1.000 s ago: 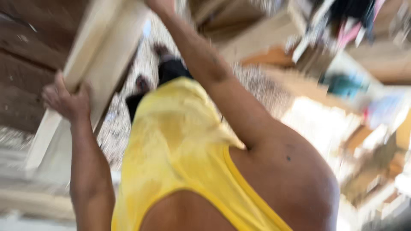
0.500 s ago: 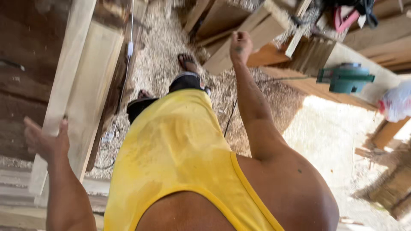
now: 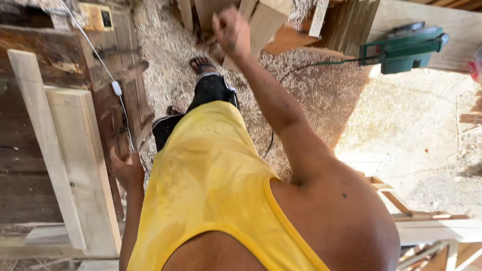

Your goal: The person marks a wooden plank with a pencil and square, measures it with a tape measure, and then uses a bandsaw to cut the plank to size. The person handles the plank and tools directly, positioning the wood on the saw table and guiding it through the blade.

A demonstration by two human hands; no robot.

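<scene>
Planks (image 3: 75, 165) of pale wood now lean upright against the dark wooden wall (image 3: 25, 150), no longer carried, while the left hand (image 3: 128, 168) has let go and hangs with open grip just beside them, and the right hand (image 3: 231, 32) is raised, loosely clenched on nothing.

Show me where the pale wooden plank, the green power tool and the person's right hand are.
pale wooden plank (image 3: 80, 165): head view, on its broad face.
green power tool (image 3: 404, 47): head view, on its green body.
right hand (image 3: 230, 29): head view, on the back of the fist.
</scene>
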